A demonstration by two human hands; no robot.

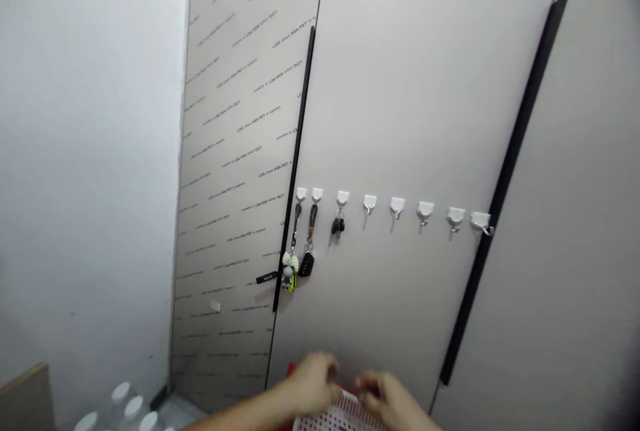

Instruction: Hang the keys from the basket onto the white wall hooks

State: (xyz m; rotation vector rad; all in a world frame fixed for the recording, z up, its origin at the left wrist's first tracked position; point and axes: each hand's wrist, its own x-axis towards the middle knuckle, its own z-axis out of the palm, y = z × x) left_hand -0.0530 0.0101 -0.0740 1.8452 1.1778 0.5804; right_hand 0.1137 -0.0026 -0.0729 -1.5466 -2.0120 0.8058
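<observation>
My left hand point(316, 381) is at the bottom, just above a white perforated basket point(330, 420). Its fingers are loosely bent and apart from the thumb, with nothing visible between them. To the right of it, my right hand point(383, 396) hovers over the basket's far side, fingers curved, slightly blurred and apart. Whether either hand touches the rim is unclear. Higher up, a keychain with small figures point(289, 271), a black car key point(307, 264) and a bunch of keys point(339, 224) hang from white hooks point(343, 198) on the cabinet door point(400, 118).
Several bare white hooks point(397, 204) continue the row rightward, the last overlapping a long black handle point(505, 184). Another black handle point(299, 144) runs beside a panel with printed film point(225, 171). White-capped bottles point(134, 408) and a brown board point(27, 398) stand lower left.
</observation>
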